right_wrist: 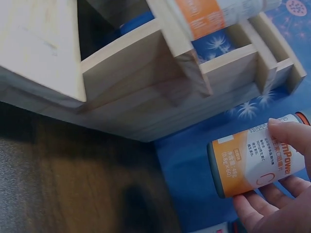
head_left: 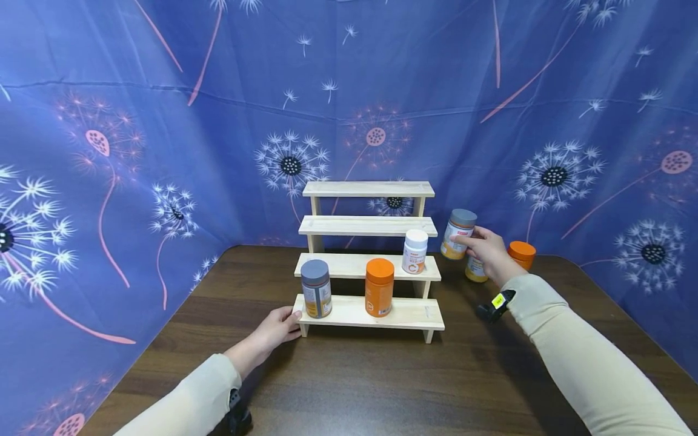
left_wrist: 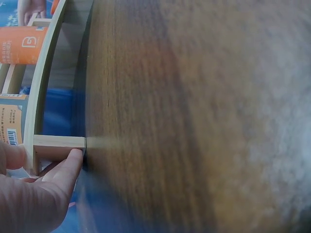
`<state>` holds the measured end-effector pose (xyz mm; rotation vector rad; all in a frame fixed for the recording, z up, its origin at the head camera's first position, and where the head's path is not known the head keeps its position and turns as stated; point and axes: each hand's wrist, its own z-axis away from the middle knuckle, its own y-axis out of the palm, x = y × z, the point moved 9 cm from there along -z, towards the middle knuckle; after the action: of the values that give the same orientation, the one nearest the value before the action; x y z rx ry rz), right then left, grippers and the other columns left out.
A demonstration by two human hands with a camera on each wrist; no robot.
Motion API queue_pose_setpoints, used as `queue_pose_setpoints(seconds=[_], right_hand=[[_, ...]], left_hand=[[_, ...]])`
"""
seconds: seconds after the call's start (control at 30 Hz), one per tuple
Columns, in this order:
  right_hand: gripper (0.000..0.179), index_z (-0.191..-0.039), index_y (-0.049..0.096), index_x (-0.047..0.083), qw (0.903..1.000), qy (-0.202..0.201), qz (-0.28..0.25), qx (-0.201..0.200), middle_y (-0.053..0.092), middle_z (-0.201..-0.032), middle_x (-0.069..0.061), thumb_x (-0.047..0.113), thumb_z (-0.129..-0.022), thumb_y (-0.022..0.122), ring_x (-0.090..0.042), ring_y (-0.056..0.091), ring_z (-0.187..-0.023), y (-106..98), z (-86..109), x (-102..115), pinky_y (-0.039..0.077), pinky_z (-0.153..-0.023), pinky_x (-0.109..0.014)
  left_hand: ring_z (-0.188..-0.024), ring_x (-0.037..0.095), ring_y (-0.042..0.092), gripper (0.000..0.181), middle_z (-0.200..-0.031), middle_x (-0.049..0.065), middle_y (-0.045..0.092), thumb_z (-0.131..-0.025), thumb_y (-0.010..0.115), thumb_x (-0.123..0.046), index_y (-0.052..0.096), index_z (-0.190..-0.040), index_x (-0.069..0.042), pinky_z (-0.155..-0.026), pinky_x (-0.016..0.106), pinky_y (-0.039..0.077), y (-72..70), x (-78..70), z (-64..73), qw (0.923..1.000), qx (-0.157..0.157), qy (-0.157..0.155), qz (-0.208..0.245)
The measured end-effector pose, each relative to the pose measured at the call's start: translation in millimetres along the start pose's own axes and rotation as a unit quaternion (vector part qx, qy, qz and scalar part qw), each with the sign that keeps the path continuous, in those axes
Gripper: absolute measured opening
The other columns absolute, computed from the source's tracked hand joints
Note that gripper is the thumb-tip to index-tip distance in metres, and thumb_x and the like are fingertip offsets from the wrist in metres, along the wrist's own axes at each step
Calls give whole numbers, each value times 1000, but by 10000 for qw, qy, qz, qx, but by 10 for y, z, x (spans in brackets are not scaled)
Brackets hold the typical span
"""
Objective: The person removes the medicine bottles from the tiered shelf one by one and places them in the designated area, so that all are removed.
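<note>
My right hand [head_left: 487, 249] grips a grey-lidded supplement bottle [head_left: 458, 234] with an orange and white label, off the right side of a stepped wooden display stand [head_left: 368, 225]. In the right wrist view the thumb and fingers lie on opposite sides of this bottle [right_wrist: 255, 158], clear of the stand. My left hand [head_left: 278, 327] holds the left end of the stand's lowest step, thumb above and fingers against the leg [left_wrist: 58, 141]. On that step stand another grey-lidded bottle [head_left: 316, 289] and an orange bottle [head_left: 379, 288]. A small white bottle [head_left: 415, 252] stands on the second step's right end.
Behind my right hand on the brown wooden table [head_left: 349, 381] stand a partly hidden yellow-labelled bottle [head_left: 476, 270] and an orange-lidded bottle [head_left: 521, 254]. A blue dandelion-print cloth [head_left: 349, 66] hangs behind the table. The two upper steps [head_left: 368, 189] carry nothing.
</note>
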<state>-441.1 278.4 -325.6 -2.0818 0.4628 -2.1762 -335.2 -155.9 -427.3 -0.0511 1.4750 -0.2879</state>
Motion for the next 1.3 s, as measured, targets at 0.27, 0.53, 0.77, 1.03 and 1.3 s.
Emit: queue_pose_setpoints(seconds=[0.27, 0.53, 0.77, 1.03, 1.3], right_hand=[[75, -151, 25, 0, 10000, 25, 14, -25, 32, -154, -22, 27, -93, 64, -37, 34, -139, 68, -45, -217, 34, -117, -48], [74, -151, 25, -1, 9997, -10, 171, -152, 34, -152, -24, 23, -92, 64, -37, 37, -137, 107, -90, -376, 36, -115, -47], [73, -150, 28, -1, 9991, 110, 358, -190, 36, -151, -25, 23, -92, 65, -39, 37, -136, 124, -108, -497, 36, -115, -49], [70, -147, 32, -5, 9981, 96, 537, -270, 39, -147, -29, 19, -91, 65, -42, 40, -133, 145, -132, -577, 36, -114, -51], [69, -143, 37, -7, 9979, 112, 514, -388, 43, -144, -29, 18, -87, 70, -41, 44, -130, 186, -155, -700, 39, -111, -53]], left_hand=[[-123, 46, 52, 38, -125, 36, 54, -104, 35, -5, 40, -131, 21, -98, 48, 53, 4, 2, 8, 10000, -33, -13, -21], [-122, 46, 52, 38, -125, 36, 55, -104, 36, -5, 40, -132, 21, -97, 48, 54, -14, -1, 12, 9999, -137, -41, -42], [-123, 46, 51, 39, -127, 36, 53, -104, 35, -6, 38, -133, 20, -97, 48, 53, -10, -5, 22, 9998, -157, -107, -82], [-124, 46, 51, 40, -128, 37, 52, -104, 35, -6, 36, -134, 20, -98, 47, 53, -3, -8, 28, 9999, -104, -103, -80], [-123, 46, 51, 39, -127, 36, 53, -104, 35, -5, 38, -134, 20, -98, 48, 53, 1, 3, 15, 9998, -137, -103, -61]])
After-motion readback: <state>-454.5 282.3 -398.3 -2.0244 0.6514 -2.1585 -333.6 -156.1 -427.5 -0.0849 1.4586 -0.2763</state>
